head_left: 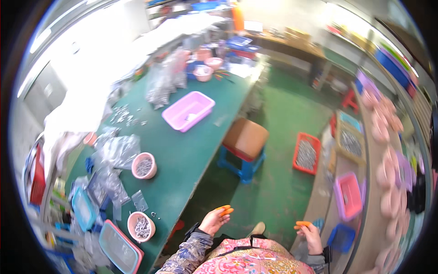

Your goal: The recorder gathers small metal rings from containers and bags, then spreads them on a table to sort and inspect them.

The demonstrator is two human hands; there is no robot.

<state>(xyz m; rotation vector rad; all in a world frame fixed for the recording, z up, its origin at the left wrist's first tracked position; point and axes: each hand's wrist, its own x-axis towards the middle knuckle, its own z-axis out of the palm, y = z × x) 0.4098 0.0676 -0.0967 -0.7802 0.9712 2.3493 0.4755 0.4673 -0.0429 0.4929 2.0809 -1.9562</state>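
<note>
My left hand is held in the air beside the near edge of the green table. Its fingers are loosely spread, with orange covers on some fingertips, and nothing shows in it. Over to the right, my right hand hovers near the low shelf, holding nothing visible. One orange-tipped finger points left; the others bend slightly. Left of my left hand, a pink bucket holds small metal parts. Farther along, another pink bucket contains thin metal pieces. An oblong pink basin has a small white piece inside.
A brown-topped stool with blue legs stands beside the table. On the floor is a red tray of metal parts. The right shelves bear a pink basin, a blue tray and several pink buckets. Plastic bags cover the table's left side.
</note>
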